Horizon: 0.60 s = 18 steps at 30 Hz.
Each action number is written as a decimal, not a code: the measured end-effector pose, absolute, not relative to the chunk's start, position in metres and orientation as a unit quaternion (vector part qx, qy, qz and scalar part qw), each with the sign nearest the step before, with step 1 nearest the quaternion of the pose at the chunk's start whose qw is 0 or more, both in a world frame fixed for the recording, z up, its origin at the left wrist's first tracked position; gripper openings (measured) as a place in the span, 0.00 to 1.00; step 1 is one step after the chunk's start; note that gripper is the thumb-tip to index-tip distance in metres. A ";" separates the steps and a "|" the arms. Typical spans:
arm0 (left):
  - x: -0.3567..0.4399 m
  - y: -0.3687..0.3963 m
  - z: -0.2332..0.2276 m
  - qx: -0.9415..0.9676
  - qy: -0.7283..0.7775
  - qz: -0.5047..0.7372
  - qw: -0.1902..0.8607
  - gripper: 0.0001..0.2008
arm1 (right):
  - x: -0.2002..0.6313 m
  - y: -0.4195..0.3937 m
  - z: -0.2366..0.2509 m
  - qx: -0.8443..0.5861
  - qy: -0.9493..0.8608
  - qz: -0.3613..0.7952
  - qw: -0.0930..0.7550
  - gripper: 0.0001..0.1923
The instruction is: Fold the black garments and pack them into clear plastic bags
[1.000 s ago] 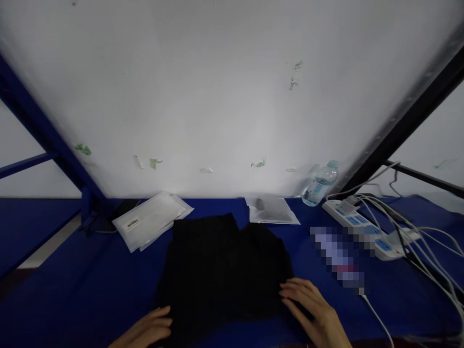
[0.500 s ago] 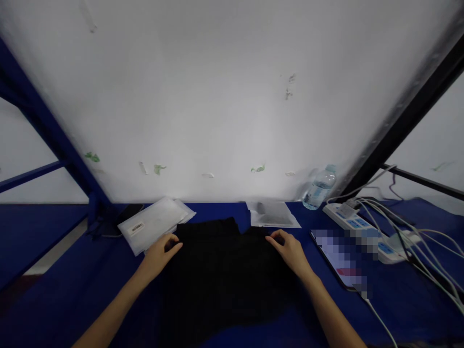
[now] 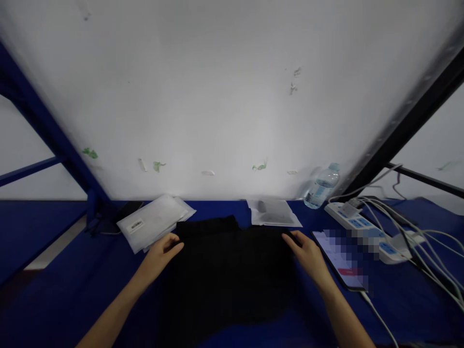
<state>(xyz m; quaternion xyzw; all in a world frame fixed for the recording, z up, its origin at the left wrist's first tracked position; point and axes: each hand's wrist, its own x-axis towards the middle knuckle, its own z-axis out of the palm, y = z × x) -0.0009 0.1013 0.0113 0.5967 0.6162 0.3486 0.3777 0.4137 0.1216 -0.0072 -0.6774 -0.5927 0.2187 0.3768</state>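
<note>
A black cloth garment lies spread on the blue table in front of me; its exact kind is hard to make out in the dark fabric. My left hand pinches its upper left edge between thumb and fingers. At the upper right corner my right hand grips the fabric the same way. Just beyond my left hand lie white plastic packets, the top one with a barcode label. A translucent packet with something dark inside rests behind the garment's right part.
A water bottle stands against the white wall. Right of my right hand are a phone on a charging cable and a white power strip with tangled cables. A dark flat object sits behind the packets.
My right hand has moved to the right, drawing the garment's upper right edge outward and flatter. My left hand keeps its hold in nearly the same spot.
</note>
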 end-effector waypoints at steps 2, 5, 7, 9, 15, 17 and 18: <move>0.002 0.099 0.009 0.528 0.621 0.361 0.453 0.20 | 0.416 0.127 -0.011 -0.705 -0.588 0.207 0.340 0.20; 0.001 0.095 0.005 0.451 0.584 0.384 0.555 0.23 | 0.414 0.125 -0.006 -0.730 -0.589 0.172 0.302 0.19; -0.001 0.094 0.004 0.435 0.564 0.393 0.581 0.22 | 0.403 0.120 0.009 -0.737 -0.590 0.117 0.307 0.19; -0.002 0.094 0.003 0.428 0.561 0.396 0.588 0.22 | 0.380 0.114 0.027 -0.723 -0.604 0.051 0.331 0.19; -0.001 0.096 0.001 0.412 0.559 0.404 0.595 0.23 | 0.272 0.102 0.030 -0.556 -0.764 -0.053 0.322 0.08; -0.001 0.096 0.001 0.413 0.556 0.407 0.596 0.23 | 0.248 0.098 0.018 -0.527 -0.805 -0.066 0.263 0.07; -0.001 0.096 0.001 0.412 0.558 0.408 0.594 0.24 | 0.242 0.096 0.013 -0.516 -0.818 -0.062 0.246 0.07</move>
